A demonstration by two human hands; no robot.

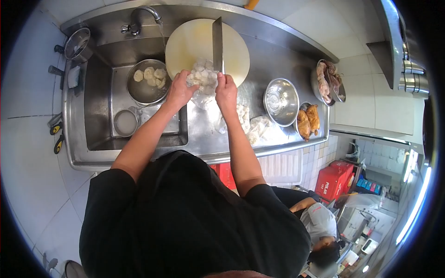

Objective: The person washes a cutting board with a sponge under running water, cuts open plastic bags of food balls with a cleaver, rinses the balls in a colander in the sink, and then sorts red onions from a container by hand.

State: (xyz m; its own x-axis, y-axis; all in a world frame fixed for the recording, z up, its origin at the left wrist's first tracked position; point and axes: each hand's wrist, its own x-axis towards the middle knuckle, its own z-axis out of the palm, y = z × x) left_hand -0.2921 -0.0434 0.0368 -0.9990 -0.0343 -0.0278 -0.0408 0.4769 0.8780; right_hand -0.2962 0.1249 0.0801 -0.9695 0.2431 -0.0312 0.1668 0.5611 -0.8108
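Observation:
My left hand (182, 89) is closed on the left side of a clear plastic bag (203, 76) of pale, lumpy pieces. The bag lies over the near edge of a round, pale cutting board (187, 41). At the bag's right side my right hand (226, 90) grips a cleaver (217, 41), its broad blade pointing away from me over the board. The fingers of the right hand are partly hidden, and they also seem to touch the bag. More bagged white pieces (243, 116) lie on the steel counter beside my right forearm.
Left is a sink (99, 92) with a running tap (143, 14), a pot of pale slices (147, 88) and a smaller bowl (125, 123). Right stand a steel bowl (281, 102), browned poultry (308, 123) and a bowl of raw meat (329, 81). Another person (320, 222) is behind, lower right.

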